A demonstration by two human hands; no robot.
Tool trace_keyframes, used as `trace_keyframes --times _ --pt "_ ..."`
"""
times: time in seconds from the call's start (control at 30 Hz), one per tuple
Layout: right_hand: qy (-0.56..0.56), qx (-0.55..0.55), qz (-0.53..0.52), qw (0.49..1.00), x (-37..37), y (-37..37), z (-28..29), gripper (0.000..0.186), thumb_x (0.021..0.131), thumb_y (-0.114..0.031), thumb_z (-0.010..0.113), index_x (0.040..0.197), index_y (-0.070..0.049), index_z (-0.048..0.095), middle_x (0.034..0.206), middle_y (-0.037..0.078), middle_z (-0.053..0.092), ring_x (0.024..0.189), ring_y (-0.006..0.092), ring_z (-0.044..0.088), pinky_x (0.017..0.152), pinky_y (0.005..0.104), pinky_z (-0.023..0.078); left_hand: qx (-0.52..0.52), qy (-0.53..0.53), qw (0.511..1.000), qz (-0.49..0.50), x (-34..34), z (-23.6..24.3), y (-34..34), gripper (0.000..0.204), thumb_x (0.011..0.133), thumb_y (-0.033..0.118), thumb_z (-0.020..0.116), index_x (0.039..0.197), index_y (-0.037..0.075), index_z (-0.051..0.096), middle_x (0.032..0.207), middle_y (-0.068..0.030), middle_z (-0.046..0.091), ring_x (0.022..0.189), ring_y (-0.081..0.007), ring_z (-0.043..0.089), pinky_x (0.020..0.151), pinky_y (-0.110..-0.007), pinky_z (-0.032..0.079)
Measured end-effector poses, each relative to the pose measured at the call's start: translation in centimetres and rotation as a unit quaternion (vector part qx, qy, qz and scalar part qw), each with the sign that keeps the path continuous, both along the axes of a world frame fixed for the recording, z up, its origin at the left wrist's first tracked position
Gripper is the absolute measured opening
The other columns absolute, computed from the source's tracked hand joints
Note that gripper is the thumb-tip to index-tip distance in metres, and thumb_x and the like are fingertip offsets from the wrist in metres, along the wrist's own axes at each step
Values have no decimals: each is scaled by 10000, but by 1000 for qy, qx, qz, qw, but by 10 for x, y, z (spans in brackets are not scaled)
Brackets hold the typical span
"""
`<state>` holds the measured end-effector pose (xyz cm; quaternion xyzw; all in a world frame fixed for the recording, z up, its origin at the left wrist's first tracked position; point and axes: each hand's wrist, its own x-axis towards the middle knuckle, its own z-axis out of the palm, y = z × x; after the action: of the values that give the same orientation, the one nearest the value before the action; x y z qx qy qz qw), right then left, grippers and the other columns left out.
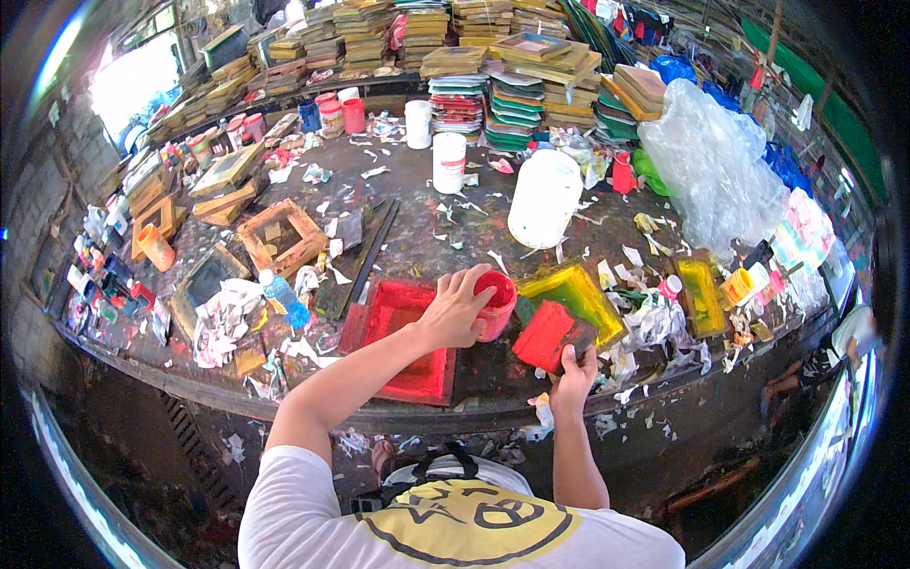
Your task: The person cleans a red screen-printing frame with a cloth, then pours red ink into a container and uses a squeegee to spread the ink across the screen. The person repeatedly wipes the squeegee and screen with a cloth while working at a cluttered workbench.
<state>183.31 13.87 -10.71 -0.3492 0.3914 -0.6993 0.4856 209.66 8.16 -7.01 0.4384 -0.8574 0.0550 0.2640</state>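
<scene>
My left hand (460, 308) is closed over the rim of a red tub (500, 313), fingers on its far side. In my right hand (573, 379) is a squarish squeegee (545, 337), coated red with a dark edge, tilted just right of the tub. Under my left forearm lies a wooden printing screen (417, 396) stained bright red. A yellow-stained screen (607, 327) sits behind and to the right of the squeegee, partly hidden by it.
A large white bucket (545, 201) and a white tub (448, 163) stand farther back. Paper scraps litter the dark table. Left are wooden frames (282, 235) and a blue-filled bottle (284, 299); right, a smaller yellow screen (700, 296) and clear plastic (706, 161). Stacked frames (365, 43) line the back.
</scene>
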Motion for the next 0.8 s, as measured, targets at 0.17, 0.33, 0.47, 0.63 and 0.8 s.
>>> trace_keyframes --times 0.17,0.33,0.47,0.63,0.8 --pt "-76 20 29 997 9 -6 -5 215 1021 -100 648 1212 -18 593 1176 74 676 1059 200 651 977 400 511 -62 14 998 21 5 -35 -1 437 761 144 778 1185 71 708 1525 -194 388 1379 -386 405 1100 -558 352" --pt "-83 69 43 993 17 -10 -10 188 1023 -69 628 1205 -33 599 1161 58 684 1038 182 655 952 374 514 -78 111 989 57 -1 -47 19 413 776 118 771 1181 76 701 1504 -232 410 1372 -415 410 1091 -560 352" --pt "-95 66 73 991 28 -6 -1 150 1029 -67 617 1178 -50 604 1138 43 687 1008 183 672 917 377 536 -21 217 970 103 -17 -36 55 377 785 65 750 1156 56 684 1498 -253 392 1361 -432 416 1099 -558 349" --pt "-107 69 137 982 51 -4 -1 143 1029 -59 615 1171 -65 598 1122 30 684 1007 175 672 913 377 539 6 236 959 156 8 -37 104 357 804 54 760 1152 59 682 1507 -236 355 1302 -386 463 1083 -539 372" --pt "-83 73 197 974 82 2 8 162 1025 -48 615 1184 -69 605 1113 6 666 1047 155 641 913 364 526 -30 230 944 235 47 -33 153 350 807 57 753 1150 56 680 1493 -228 382 1252 -377 501 1064 -520 396"
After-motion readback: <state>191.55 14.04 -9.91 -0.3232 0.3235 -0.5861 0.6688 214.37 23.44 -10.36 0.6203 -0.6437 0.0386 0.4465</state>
